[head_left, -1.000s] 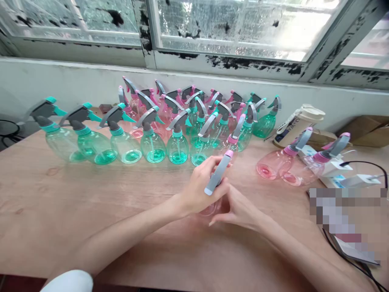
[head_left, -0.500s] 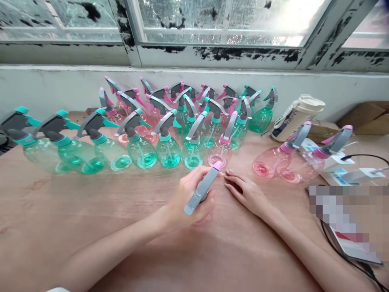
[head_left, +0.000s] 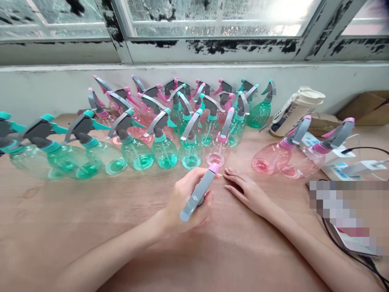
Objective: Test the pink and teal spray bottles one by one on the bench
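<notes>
While the left-hand grip (head_left: 185, 198) is clasped around a pink-tipped spray bottle (head_left: 199, 192), the right-hand grip (head_left: 247, 192) lies slack and released on the counter (head_left: 91, 198), its thumb apart from the loosely bent fingers. The held bottle is near the middle of the counter, on the person's side of the other bottles; its grey lever slants back toward the person and to the left, and its pink nozzle points toward the far edge. Most of its body is hidden by the hand, so whether its base touches the counter I cannot tell. The fingertips of both hands come close together just beside the nozzle; whether they touch is unclear. Beyond them, a front row runs from the counter's left side to its middle: six green bottles (head_left: 165, 156) and, at the right end, one pink bottle (head_left: 217, 152). Behind it, more bottles crowd toward the far edge, pink-topped ones (head_left: 152, 103) mostly left and green-topped ones (head_left: 259, 115) mostly right. Well apart, toward the right side, two pink bottles (head_left: 270, 160) stand next to each other, by a power strip (head_left: 332, 172). A cream lidded cup (head_left: 294, 111) is near the far edge, with a cardboard box (head_left: 369, 108) toward the far right corner. Nearer, on the right, lies a flat device (head_left: 352, 241), largely blurred.
</notes>
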`<move>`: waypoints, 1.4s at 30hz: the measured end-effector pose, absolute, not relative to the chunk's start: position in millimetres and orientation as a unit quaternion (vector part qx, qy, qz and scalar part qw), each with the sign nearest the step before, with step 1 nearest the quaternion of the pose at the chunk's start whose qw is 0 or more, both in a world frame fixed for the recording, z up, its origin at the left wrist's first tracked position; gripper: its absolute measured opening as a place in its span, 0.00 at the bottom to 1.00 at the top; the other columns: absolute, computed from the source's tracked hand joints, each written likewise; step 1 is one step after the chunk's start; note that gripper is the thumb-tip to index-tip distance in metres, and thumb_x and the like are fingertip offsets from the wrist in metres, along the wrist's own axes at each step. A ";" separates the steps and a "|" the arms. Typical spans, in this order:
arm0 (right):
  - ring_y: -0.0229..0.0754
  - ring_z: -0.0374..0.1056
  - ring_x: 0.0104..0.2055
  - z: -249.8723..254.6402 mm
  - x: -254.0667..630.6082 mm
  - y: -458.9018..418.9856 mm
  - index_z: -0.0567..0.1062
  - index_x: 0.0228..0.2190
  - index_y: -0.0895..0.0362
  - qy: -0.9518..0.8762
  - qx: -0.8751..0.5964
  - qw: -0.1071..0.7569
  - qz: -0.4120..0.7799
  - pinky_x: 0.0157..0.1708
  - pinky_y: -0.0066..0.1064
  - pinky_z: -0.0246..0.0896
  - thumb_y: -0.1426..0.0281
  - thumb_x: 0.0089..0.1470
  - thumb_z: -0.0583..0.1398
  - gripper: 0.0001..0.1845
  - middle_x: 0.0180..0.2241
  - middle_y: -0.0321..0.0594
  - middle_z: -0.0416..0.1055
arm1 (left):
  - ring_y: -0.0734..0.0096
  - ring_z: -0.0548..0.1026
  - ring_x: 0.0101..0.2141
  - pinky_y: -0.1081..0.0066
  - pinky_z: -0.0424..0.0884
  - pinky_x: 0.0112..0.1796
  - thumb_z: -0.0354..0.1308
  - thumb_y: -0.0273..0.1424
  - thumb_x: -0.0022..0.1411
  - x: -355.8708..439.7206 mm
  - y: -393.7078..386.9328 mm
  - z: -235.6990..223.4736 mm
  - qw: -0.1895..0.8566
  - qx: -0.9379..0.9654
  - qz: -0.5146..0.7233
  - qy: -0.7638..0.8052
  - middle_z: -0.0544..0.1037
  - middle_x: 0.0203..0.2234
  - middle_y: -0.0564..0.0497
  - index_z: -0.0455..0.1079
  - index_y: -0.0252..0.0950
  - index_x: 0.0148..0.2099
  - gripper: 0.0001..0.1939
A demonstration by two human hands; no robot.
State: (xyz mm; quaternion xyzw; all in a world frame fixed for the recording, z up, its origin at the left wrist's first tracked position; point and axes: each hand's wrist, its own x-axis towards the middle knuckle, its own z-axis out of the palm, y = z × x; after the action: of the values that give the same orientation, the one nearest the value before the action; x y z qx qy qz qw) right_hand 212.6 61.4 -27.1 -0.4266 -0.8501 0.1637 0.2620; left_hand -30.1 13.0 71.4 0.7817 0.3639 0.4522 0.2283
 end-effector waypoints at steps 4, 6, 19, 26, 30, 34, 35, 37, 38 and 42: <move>0.52 0.60 0.64 -28.1 213.0 60.8 0.71 0.55 0.54 -0.849 -0.425 0.267 0.164 0.62 0.53 0.58 0.61 0.65 0.54 0.20 0.60 0.48 0.67 | 0.66 0.76 0.36 0.66 0.73 0.39 0.53 0.28 0.62 -28.5 12.8 73.9 0.218 0.775 0.452 0.384 0.77 0.38 0.47 0.66 0.37 0.49 0.12; 0.53 0.60 0.64 -29.5 213.4 60.9 0.71 0.55 0.54 -0.849 -0.425 0.268 0.164 0.62 0.53 0.59 0.61 0.65 0.54 0.20 0.60 0.48 0.67 | 0.68 0.75 0.33 0.68 0.73 0.36 0.53 0.29 0.63 -27.4 12.1 77.4 0.220 0.770 0.443 0.403 0.76 0.34 0.48 0.67 0.36 0.45 0.08; 0.52 0.58 0.65 -31.7 214.5 61.3 0.69 0.57 0.54 -0.849 -0.428 0.259 0.170 0.64 0.53 0.55 0.61 0.65 0.54 0.22 0.61 0.47 0.66 | 0.67 0.76 0.35 0.69 0.73 0.35 0.53 0.31 0.64 -31.3 11.9 82.0 0.234 0.773 0.434 0.398 0.77 0.37 0.46 0.68 0.35 0.47 0.10; 0.52 0.59 0.65 -28.3 214.7 60.8 0.69 0.57 0.54 -0.847 -0.429 0.255 0.182 0.64 0.52 0.55 0.61 0.64 0.54 0.22 0.61 0.47 0.66 | 0.60 0.76 0.48 0.63 0.74 0.44 0.53 0.26 0.63 -29.0 8.5 74.3 0.214 0.759 0.466 0.401 0.74 0.49 0.42 0.63 0.37 0.57 0.19; 0.52 0.58 0.65 -27.9 215.5 61.6 0.70 0.56 0.53 -0.845 -0.429 0.258 0.189 0.64 0.52 0.55 0.60 0.64 0.55 0.22 0.61 0.46 0.66 | 0.64 0.77 0.41 0.65 0.74 0.41 0.53 0.27 0.63 -28.2 8.7 72.3 0.222 0.756 0.457 0.413 0.75 0.46 0.43 0.64 0.36 0.55 0.18; 0.52 0.58 0.65 -28.7 215.7 62.4 0.70 0.56 0.54 -0.844 -0.427 0.259 0.196 0.64 0.52 0.55 0.60 0.64 0.55 0.22 0.61 0.47 0.66 | 0.68 0.76 0.38 0.68 0.74 0.39 0.54 0.27 0.63 -29.2 10.2 70.2 0.227 0.760 0.457 0.403 0.75 0.45 0.44 0.64 0.36 0.55 0.17; 0.51 0.58 0.65 -28.9 215.7 62.6 0.70 0.56 0.54 -0.844 -0.426 0.260 0.197 0.64 0.52 0.55 0.61 0.64 0.55 0.22 0.61 0.47 0.66 | 0.69 0.76 0.38 0.68 0.74 0.39 0.54 0.27 0.63 -29.6 10.7 70.0 0.228 0.762 0.457 0.399 0.75 0.45 0.44 0.64 0.36 0.55 0.17; 0.51 0.58 0.65 -29.3 215.6 62.9 0.70 0.56 0.54 -0.843 -0.425 0.263 0.199 0.64 0.52 0.54 0.61 0.64 0.55 0.22 0.61 0.47 0.66 | 0.69 0.76 0.37 0.69 0.73 0.39 0.54 0.26 0.62 -30.3 11.8 69.6 0.227 0.765 0.453 0.397 0.76 0.45 0.45 0.65 0.36 0.54 0.17; 0.51 0.58 0.65 -29.4 215.6 63.1 0.70 0.56 0.54 -0.842 -0.425 0.265 0.200 0.64 0.52 0.54 0.60 0.64 0.55 0.22 0.61 0.47 0.66 | 0.69 0.76 0.36 0.69 0.73 0.39 0.54 0.26 0.62 -30.5 12.3 69.5 0.225 0.767 0.451 0.397 0.76 0.44 0.45 0.65 0.36 0.54 0.17; 0.52 0.60 0.64 -28.3 215.4 63.2 0.70 0.56 0.53 -0.840 -0.425 0.271 0.201 0.64 0.51 0.56 0.60 0.63 0.55 0.22 0.60 0.46 0.67 | 0.70 0.75 0.33 0.68 0.74 0.37 0.54 0.27 0.62 -31.2 13.3 67.7 0.229 0.769 0.454 0.388 0.76 0.42 0.46 0.65 0.37 0.54 0.17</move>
State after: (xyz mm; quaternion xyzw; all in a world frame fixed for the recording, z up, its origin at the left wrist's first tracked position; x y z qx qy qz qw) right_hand 215.4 63.2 -28.3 -0.4252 -0.8398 0.2012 0.2711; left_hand -31.2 13.3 67.7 0.7689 0.3876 0.4538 0.2295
